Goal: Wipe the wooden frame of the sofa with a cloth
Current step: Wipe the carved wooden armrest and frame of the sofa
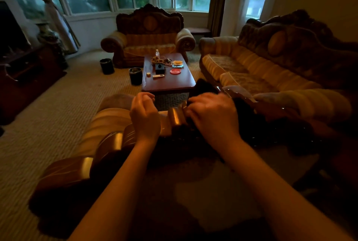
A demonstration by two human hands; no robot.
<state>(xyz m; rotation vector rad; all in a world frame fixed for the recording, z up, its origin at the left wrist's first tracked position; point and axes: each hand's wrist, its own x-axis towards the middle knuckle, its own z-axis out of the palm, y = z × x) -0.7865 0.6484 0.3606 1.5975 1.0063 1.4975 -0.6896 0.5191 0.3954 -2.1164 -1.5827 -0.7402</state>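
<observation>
**Dark cloth under the right hand on the carved sofa frame**

The cloth [203,87], dark and bunched, lies on the glossy wooden frame [175,117] along the top of the sofa back, directly under and beyond the right hand [213,116]. That hand lies palm-down on the cloth with its fingers curled over it, pressing it to the wood; part of the cloth sticks up past the fingertips, and more dark fabric trails to the right of the wrist. The left hand [144,116] is just beside it to the left, over the frame's rounded carved section, fingers loosely curled with nothing visibly in them; whether it touches the wood cannot be told in the dim light.

Beyond the frame stands the counter [168,84], a low dark-red coffee table carrying a clear bottle [157,53], a red dish [175,71], a black box [160,68] and a white remote [158,75]. Two black bins [135,75] stand on the carpet near its left edge. An armchair [148,37] faces from behind the counter's far edge, and a long striped sofa [261,62] runs along its right side. A white standing air conditioner [235,2] is by the windows.
</observation>
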